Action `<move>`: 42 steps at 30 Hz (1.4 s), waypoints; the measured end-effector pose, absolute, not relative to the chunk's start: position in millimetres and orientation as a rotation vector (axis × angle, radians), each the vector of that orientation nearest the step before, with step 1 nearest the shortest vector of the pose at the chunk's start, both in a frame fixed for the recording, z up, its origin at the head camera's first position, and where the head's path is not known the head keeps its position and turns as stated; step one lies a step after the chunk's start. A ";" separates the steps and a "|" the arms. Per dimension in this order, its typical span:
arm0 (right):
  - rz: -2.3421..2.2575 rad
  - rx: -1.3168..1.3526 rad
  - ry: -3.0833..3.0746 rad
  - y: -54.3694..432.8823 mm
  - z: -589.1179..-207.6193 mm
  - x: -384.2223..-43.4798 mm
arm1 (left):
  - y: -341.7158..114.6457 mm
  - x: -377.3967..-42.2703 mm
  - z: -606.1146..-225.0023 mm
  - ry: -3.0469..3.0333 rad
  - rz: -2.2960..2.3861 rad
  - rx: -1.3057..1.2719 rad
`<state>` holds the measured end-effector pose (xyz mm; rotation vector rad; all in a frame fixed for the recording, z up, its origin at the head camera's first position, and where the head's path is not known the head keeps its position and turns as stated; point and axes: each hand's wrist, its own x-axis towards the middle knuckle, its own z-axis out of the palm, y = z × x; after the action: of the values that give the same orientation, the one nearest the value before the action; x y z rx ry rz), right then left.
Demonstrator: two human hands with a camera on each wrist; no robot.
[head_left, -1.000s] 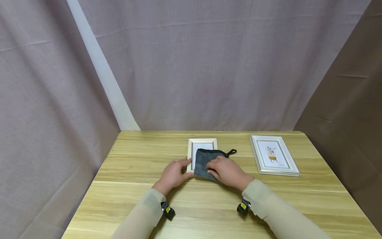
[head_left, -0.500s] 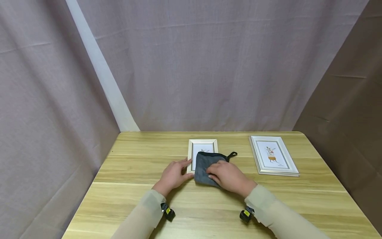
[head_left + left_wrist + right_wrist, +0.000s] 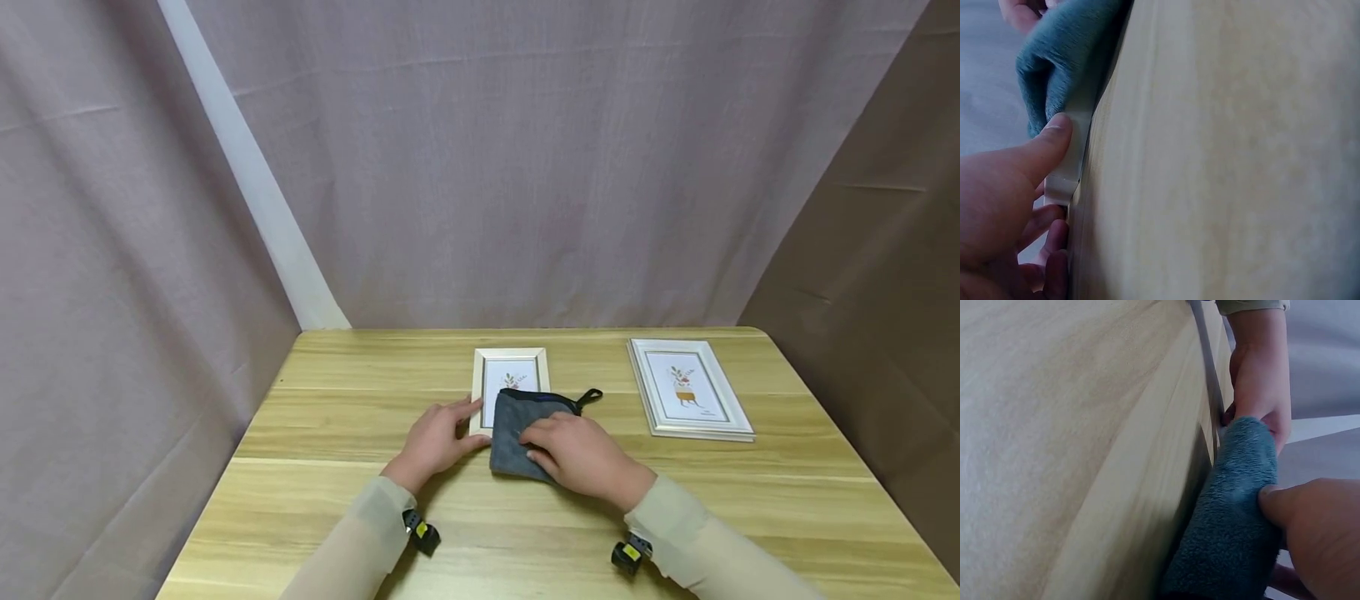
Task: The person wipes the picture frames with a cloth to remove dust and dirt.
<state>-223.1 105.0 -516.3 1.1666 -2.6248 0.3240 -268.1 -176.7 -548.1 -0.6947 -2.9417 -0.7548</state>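
Observation:
A small picture frame (image 3: 509, 353) with a pale border and a plant print lies flat at mid-table. My left hand (image 3: 435, 437) grips its near left corner, thumb (image 3: 1054, 134) on the near edge and fingers along the left side. Over the lower part of the picture lies a dark grey-blue plush cloth (image 3: 512, 442) with black edging and a hanging loop. My right hand (image 3: 585, 460) holds this cloth from above, fingers curled into it; in the right wrist view the thumb (image 3: 1282, 503) presses on the plush. The cloth and right hand hide the frame's lower right.
To the right lies a larger white picture frame (image 3: 730, 398) with a potted-plant print, apparently stacked on another. Both rest on a wood-grain table (image 3: 360, 367). Grey-mauve curtains (image 3: 525, 167) hang behind and at the sides. Each wrist wears a small black camera.
My right hand and the cloth have slid toward me, slightly right, uncovering more of the print's upper part. The left hand keeps its hold and has not moved.

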 end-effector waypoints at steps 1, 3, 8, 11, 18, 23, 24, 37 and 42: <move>0.320 1.161 -2.632 104.0 -516.2 -223.2 | -177.4 -268.3 -547.9 -2.943 -0.752 -0.694; 0.310 1.153 -2.636 102.1 -516.6 -224.3 | -178.5 -268.7 -547.0 -2.946 -0.755 -0.694; 0.283 1.146 -2.627 98.8 -518.3 -228.7 | -178.7 -268.2 -545.4 -2.955 -0.776 -0.698; 0.271 1.140 -2.641 97.2 -516.4 -231.0 | -177.7 -267.5 -545.0 -2.965 -0.787 -0.690; 0.173 1.118 -2.650 91.6 -512.8 -236.3 | -175.8 -267.6 -543.7 -2.968 -0.775 -0.681; 0.105 1.102 -2.635 86.8 -515.1 -240.3 | -176.6 -266.4 -543.3 -2.976 -0.794 -0.671; 0.100 1.099 -2.636 85.8 -515.7 -241.5 | -177.1 -266.5 -543.4 -2.975 -0.799 -0.671; 0.119 1.080 -2.640 78.9 -515.2 -245.6 | -178.9 -267.8 -543.9 -2.989 -0.836 -0.669; 0.105 1.076 -2.628 74.4 -511.4 -246.9 | -179.5 -266.6 -542.8 -2.991 -0.836 -0.670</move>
<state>-246.9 74.4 -511.4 1.0760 -2.6277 0.1046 -266.6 -179.5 -542.8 -0.6702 -2.9910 -0.8356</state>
